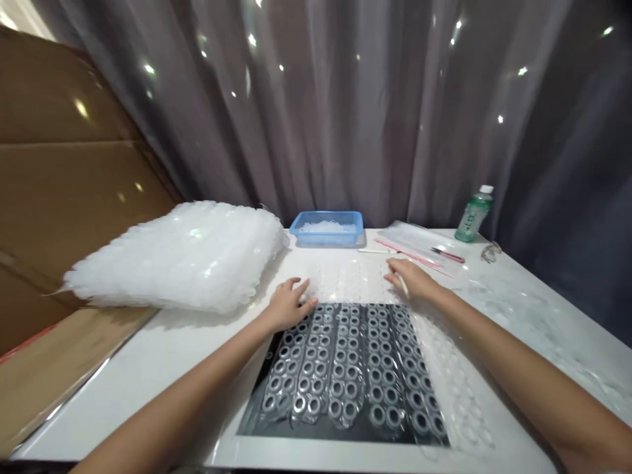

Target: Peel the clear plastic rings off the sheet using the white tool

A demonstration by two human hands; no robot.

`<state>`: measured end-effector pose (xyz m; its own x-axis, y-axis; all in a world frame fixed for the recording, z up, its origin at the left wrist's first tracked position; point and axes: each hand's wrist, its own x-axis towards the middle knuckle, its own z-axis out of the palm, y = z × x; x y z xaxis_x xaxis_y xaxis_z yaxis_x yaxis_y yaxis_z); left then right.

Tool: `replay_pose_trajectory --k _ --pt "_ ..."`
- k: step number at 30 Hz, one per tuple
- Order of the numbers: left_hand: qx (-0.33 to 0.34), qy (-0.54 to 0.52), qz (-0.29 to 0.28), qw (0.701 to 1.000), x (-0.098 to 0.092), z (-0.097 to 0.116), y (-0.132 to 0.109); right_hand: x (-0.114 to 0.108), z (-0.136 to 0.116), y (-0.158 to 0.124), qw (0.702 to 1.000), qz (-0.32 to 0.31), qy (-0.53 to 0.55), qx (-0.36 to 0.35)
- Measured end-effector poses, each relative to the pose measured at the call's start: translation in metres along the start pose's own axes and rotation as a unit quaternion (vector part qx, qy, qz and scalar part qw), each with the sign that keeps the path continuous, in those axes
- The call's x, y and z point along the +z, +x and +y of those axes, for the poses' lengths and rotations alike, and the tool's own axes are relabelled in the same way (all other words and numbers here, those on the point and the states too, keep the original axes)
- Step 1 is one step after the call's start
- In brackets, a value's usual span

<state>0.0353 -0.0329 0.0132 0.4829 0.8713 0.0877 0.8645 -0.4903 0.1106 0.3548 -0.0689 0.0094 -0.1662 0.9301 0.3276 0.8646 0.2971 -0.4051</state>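
Observation:
My left hand (289, 304) lies flat with its fingers spread on the far left corner of a clear plastic sheet of round cells (345, 368). The sheet is spread over a black mat (266, 408) on the white table (148, 368). My right hand (409, 276) rests on the sheet's far right corner with fingers stretched forward. A thin white stick-like thing shows by its fingers; I cannot tell whether the hand holds it.
A big pile of clear plastic sheets (182, 257) sits at the left. A blue basket (326, 228) with white bits stands at the back. A plastic bag (415, 238), red-handled tool (448, 254) and green bottle (474, 214) are back right. Cardboard (59, 197) leans left.

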Motion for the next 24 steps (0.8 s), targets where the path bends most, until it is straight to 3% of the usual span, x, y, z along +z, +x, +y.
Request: replay_pose_trajectory --k 4,7,12,18,21,24 --pt "0.11 -0.175 -0.025 0.978 -0.008 0.009 -0.02 0.049 -0.054 0.074 0.996 -0.049 0.044 -0.056" --pt "0.108 -0.211 -0.023 0.971 -0.011 0.01 -0.038 0.074 -0.089 0.11 0.992 -0.092 0.062 -0.058" --pt "-0.008 -0.243 -0.052 0.969 -0.008 0.003 -0.06 0.087 -0.107 0.124 0.989 -0.101 0.074 -0.084" --pt "-0.019 -0.233 -0.055 0.971 -0.031 -0.021 -0.06 0.09 -0.129 0.143 0.988 -0.033 0.094 -0.12" --pt "-0.04 -0.211 -0.058 0.975 -0.038 -0.042 -0.059 0.107 -0.149 0.16 0.986 -0.04 0.094 -0.132" --pt "-0.059 -0.178 -0.085 0.979 -0.033 -0.062 -0.059 0.129 -0.164 0.169 0.984 -0.056 0.097 -0.136"
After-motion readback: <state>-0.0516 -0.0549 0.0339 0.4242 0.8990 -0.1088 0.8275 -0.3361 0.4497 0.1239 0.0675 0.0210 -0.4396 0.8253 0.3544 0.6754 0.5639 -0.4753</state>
